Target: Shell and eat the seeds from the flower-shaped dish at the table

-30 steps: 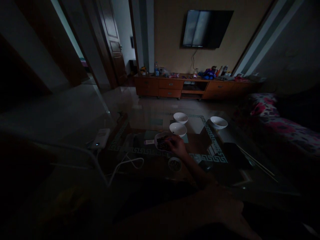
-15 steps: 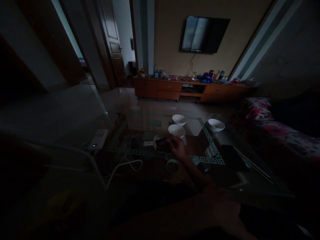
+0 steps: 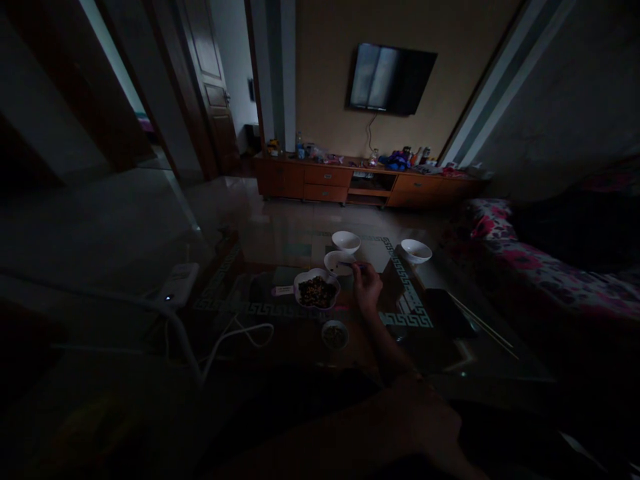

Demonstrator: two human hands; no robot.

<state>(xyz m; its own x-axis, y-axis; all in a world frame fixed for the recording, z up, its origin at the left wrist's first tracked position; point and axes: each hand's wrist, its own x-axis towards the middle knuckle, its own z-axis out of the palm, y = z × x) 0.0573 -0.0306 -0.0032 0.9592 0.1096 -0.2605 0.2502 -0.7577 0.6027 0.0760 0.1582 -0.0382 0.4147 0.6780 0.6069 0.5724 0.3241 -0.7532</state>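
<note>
My right hand (image 3: 367, 285) is closed in a pinch on a thin utensil (image 3: 359, 265), its kind too dark to make out. Its tip reaches over a white bowl (image 3: 333, 269) with a few dark bits inside. Left of the hand stands a scalloped dish (image 3: 317, 293), filled with mixed dark and reddish-brown small pieces. Nearer to me is a small round bowl (image 3: 335, 335) with pieces in it. Low in the view, my left hand (image 3: 433, 417) rests by my right forearm; its fingers are lost in shadow.
Another white bowl (image 3: 346, 241) stands just behind, and one more bowl (image 3: 416, 251) sits to the right. Chopsticks (image 3: 485, 325) lie near the glass table's right side. A white power strip (image 3: 179, 287) and cable (image 3: 240, 329) are at left. A floral sofa (image 3: 540, 267) stands at right.
My right hand has lifted from the scalloped dish and moved right and up to the white bowl, uncovering the dish's contents. The whole view has shifted slightly.
</note>
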